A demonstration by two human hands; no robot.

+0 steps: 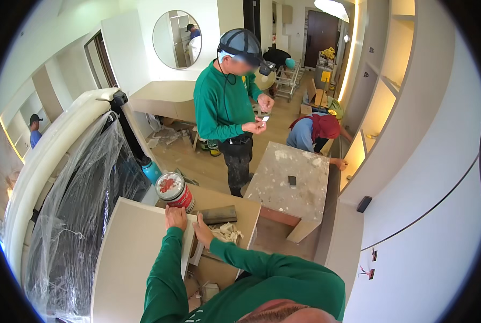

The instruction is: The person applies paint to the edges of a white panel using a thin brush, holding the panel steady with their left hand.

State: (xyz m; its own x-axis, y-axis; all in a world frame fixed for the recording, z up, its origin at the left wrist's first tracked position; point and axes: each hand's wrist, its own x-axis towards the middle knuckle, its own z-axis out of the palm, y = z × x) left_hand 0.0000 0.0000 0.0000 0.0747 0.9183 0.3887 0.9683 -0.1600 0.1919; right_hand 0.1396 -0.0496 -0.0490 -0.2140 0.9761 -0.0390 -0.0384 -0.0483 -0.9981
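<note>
A large cream panel (138, 231) with a curved side lies in front of me, at the lower left. My left hand (176, 217) is on its far corner, with the fingers over the edge. Against the panel's right edge, my right hand (202, 231) grips from the side, some fingers hidden. Just beyond my left hand stands a red and white paint can (175, 191) with a stained lid. Beside my right hand, a dark grey block-like bar (219, 215) lies on a tan wooden top (246, 209), next to a crumpled pale cloth (227, 233).
A blue bottle (151, 170) stands behind the can. Plastic sheeting (84, 215) covers something at left. A paint-spattered table (291, 172) carries a small dark item (292, 181). One co-worker (224, 102) stands ahead holding a small white item; another (313, 132) crouches by lit shelves (377, 116).
</note>
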